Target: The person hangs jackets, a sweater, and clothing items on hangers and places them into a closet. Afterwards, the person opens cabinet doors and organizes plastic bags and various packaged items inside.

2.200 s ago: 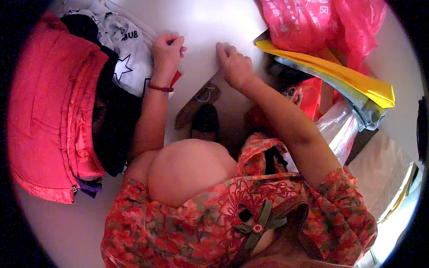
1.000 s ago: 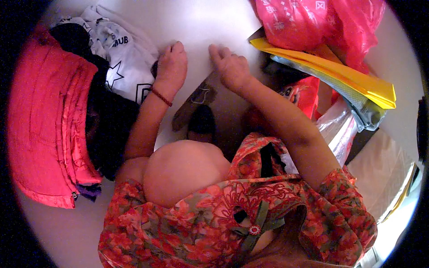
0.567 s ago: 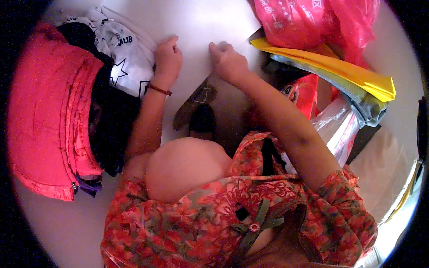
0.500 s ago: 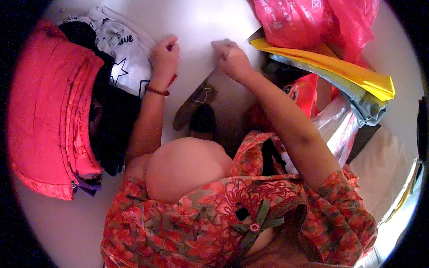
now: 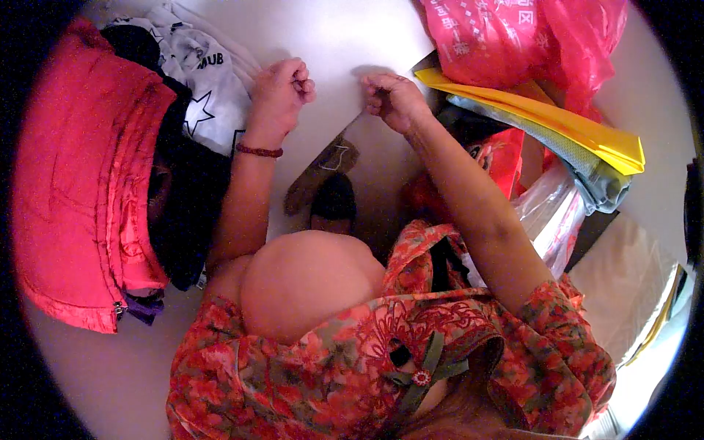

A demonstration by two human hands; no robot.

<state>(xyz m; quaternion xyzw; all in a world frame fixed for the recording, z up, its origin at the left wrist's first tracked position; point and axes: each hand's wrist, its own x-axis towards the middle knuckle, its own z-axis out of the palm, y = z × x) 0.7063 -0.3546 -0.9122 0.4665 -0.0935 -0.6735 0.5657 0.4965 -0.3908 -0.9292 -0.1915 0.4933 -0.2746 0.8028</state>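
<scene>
My left hand (image 5: 282, 92) is closed with its fingers curled, above the white surface (image 5: 334, 44) and beside a white cloth printed with black stars and letters (image 5: 198, 81). A dark red bead bracelet (image 5: 259, 151) circles that wrist. Across a gap, my right hand (image 5: 396, 99) is closed too, its fingertips pressed together and facing the left hand. I cannot make out whether either hand holds anything. Close to my right hand is the tip of a folded yellow sheet (image 5: 539, 121), which lies over a grey-blue cloth (image 5: 579, 172).
A bright red quilted jacket (image 5: 88, 176) and black clothing (image 5: 191, 220) lie at left. Pink-red plastic bags (image 5: 513, 44) lie at upper right, with a red packet (image 5: 502, 158) and clear plastic (image 5: 546, 205) below. A dark-covered foot (image 5: 334, 196) shows below my hands.
My left hand has shifted slightly right and turned, showing more of its curled fingers. My right hand has moved slightly right and down, its fingers more curled. Both stay closed.
</scene>
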